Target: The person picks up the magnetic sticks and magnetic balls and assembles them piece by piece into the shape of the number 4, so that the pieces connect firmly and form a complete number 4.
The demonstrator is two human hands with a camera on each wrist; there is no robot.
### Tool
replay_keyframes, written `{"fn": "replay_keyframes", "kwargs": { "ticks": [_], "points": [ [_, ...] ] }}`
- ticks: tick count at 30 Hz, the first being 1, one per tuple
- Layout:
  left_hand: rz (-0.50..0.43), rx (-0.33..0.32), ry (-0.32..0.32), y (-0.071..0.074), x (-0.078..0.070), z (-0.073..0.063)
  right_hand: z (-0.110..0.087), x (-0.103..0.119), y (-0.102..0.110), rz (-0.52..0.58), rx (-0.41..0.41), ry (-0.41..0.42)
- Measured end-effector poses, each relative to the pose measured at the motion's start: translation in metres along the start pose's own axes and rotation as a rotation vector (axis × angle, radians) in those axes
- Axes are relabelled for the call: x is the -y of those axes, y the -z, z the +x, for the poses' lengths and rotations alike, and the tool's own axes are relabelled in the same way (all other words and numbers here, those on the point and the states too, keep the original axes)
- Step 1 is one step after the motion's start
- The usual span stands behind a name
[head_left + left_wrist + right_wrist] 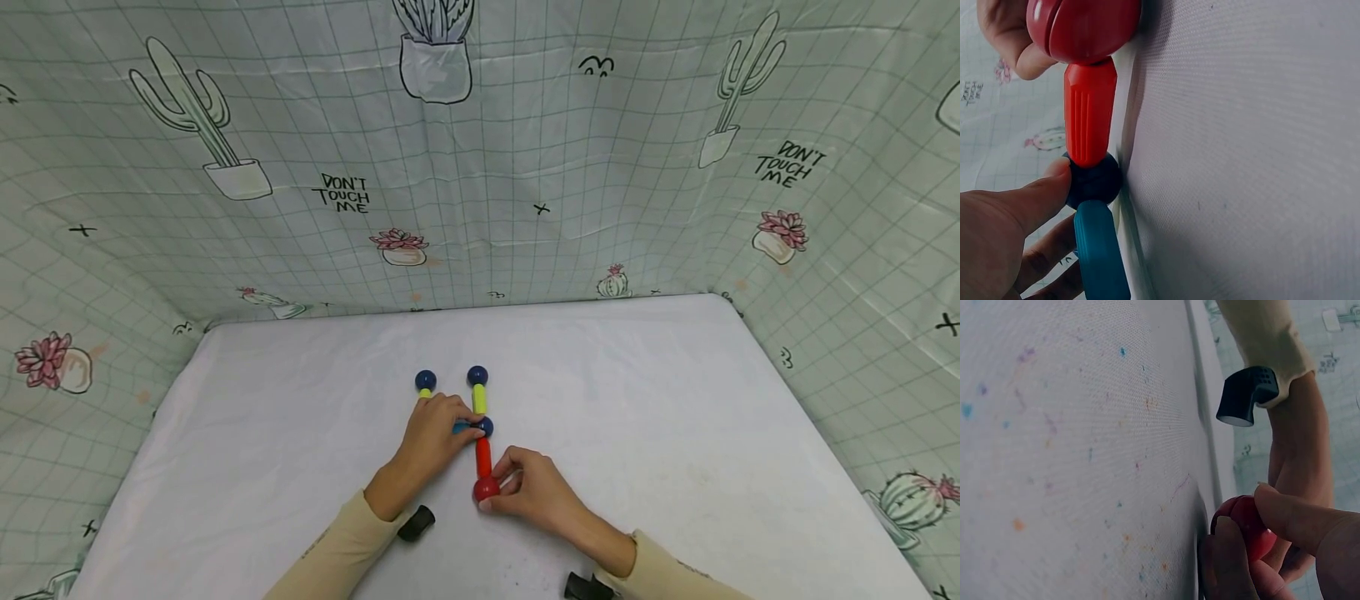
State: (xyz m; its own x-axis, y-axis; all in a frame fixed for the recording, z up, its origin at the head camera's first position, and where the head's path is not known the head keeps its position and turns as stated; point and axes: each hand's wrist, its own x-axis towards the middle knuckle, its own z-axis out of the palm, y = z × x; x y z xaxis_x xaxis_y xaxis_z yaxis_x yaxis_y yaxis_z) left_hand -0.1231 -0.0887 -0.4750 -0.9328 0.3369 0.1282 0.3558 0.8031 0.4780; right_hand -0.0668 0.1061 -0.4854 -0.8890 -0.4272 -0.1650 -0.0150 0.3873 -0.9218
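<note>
A small frame of toy rods and balls lies on the white table. My left hand point(435, 435) pinches the dark blue ball point(1094, 181) at its near right corner, where a blue rod point(1102, 250), a red rod point(483, 457) and a yellow-green rod point(479, 399) meet. The red ball point(486, 488) sits at the near end of the red rod, and my right hand point(534, 490) grips it between thumb and fingers. Two more dark blue balls, a left one point(426, 381) and a right one point(477, 376), top the far ends of yellow-green rods. My left hand hides part of the left side.
The white tabletop point(675, 417) spreads around the pieces, with small coloured specks on it in the right wrist view. A cactus-print cloth point(480, 167) hangs behind and at both sides. Black wrist cameras, a left one point(416, 523) and a right one point(587, 587), sit at the sleeves.
</note>
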Motion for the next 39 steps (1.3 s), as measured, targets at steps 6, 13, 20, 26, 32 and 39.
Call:
{"fn": "replay_keyframes", "kwargs": {
  "ticks": [6,13,20,26,32,39],
  "points": [
    [0.000,0.004,-0.003,0.000,0.000,0.001,0.000,0.001,-0.002,0.034,-0.003,-0.012],
    [-0.014,0.003,-0.011,0.001,0.000,0.001,0.000,0.002,-0.002,0.030,-0.007,-0.009],
    [-0.005,0.004,-0.015,0.000,0.000,0.001,0.000,0.001,-0.002,0.029,-0.007,-0.013],
    [0.015,-0.001,-0.023,0.000,-0.001,0.001,-0.001,0.001,-0.001,0.035,-0.004,-0.011],
    [0.027,0.007,-0.022,0.001,-0.002,0.000,-0.002,0.000,0.000,0.037,-0.006,-0.009],
    [0.059,0.007,-0.036,0.002,-0.003,-0.002,-0.006,-0.003,0.008,0.019,-0.011,0.013]
  ]
}}
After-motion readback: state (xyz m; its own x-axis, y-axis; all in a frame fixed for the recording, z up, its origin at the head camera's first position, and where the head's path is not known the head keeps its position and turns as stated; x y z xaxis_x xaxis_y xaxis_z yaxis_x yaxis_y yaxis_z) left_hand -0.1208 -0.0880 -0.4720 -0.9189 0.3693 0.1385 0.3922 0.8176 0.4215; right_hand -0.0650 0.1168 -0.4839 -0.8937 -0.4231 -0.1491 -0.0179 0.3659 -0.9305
